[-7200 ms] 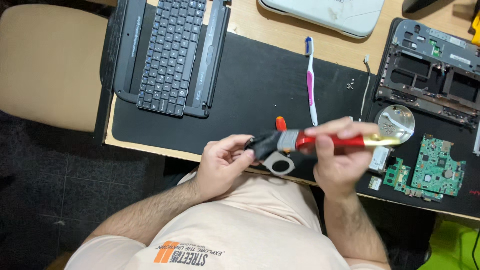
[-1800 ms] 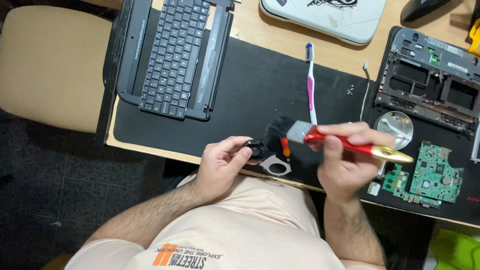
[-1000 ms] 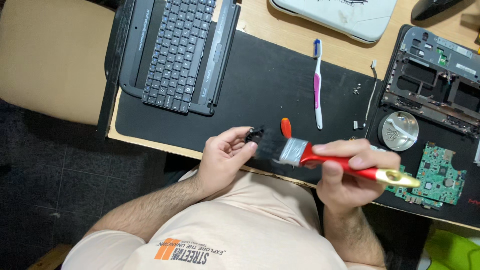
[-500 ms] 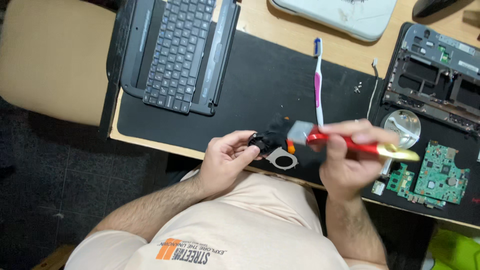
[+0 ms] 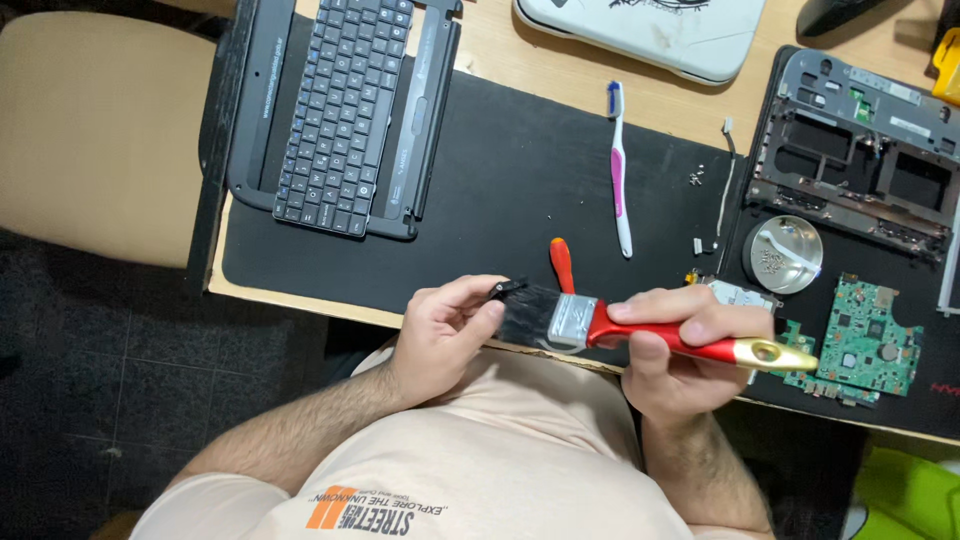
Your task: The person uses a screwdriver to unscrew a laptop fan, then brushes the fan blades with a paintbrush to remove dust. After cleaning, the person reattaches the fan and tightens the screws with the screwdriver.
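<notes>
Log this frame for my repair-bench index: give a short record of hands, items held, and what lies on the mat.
left hand: pinches a small black part
right hand: grips red-handled paintbrush, bristles against the part
mat: black; holds keyboard, toothbrush, orange-handled screwdriver, round metal dish, green circuit board

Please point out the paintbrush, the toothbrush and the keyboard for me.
paintbrush (image 5: 668,338), head view, red handle.
toothbrush (image 5: 620,170), head view, pink handle middle.
keyboard (image 5: 340,110), head view, key field centre.
</notes>
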